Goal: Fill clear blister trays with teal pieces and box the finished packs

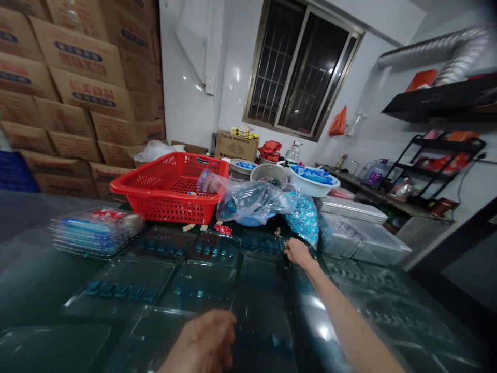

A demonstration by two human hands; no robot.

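My right hand (297, 252) reaches far across the dark table, fingers pinched together at the edge of a clear plastic blister tray (261, 244) with small blue pieces in its pockets. What the fingers hold is too small to make out. My left hand (205, 344) hovers low near the front, fingers curled loosely, over another clear tray (155, 331). Several clear trays (120, 287) lie side by side over the table. A clear bag of blue pieces (305, 217) lies just beyond my right hand.
A red basket (171, 189) stands at the back left, with a stack of filled trays (95, 230) beside it. A white bowl (314, 181), round baskets and stacked empty trays (361, 233) sit at the back right. Cardboard boxes (77, 88) line the left wall.
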